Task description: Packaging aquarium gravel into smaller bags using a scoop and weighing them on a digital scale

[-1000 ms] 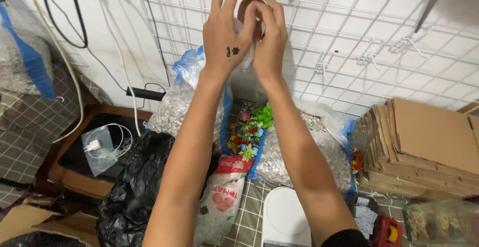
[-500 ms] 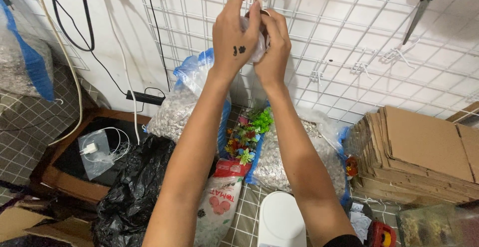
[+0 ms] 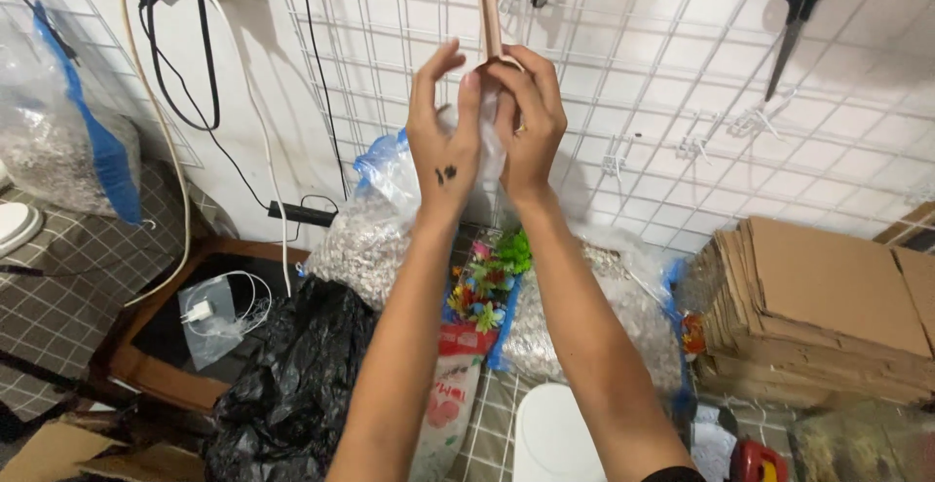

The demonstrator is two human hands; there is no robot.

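Both hands (image 3: 487, 131) grip hanging scoop (image 3: 488, 15)

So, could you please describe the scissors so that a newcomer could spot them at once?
Look at the white wire grid on the wall, then up to its top right corner. The scissors hang there, blades pointing down, above the stack of cardboard. Their blue handles set them apart from everything else on the grid.
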